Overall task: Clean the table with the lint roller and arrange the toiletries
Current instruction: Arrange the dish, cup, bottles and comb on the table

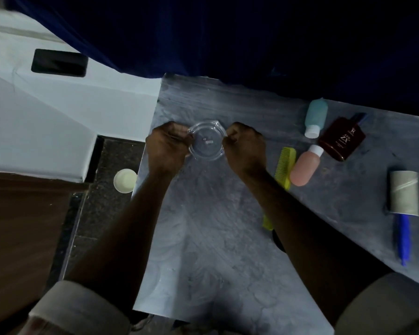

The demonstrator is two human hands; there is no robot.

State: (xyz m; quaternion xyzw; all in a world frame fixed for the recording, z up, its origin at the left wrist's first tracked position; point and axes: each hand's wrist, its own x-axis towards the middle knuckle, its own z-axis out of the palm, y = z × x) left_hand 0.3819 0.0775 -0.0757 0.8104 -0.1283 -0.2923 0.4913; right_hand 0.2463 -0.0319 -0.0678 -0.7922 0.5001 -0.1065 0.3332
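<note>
I see my left hand [166, 146] and right hand [246, 147] each closed on opposite rims of the clear dish [207, 141], near the far left corner of the surface [203, 238]; toward the right edge lie the lint roller [404, 194], pink bottle [305, 166], blue bottle [315, 117], brown bottle [341, 139]; the comb [286, 165] sits beside my right wrist.

Your one head view, looking steeply down.
It sits close above the grey marbled table [203, 226], your fingers [179, 139] mid-frame.
</note>
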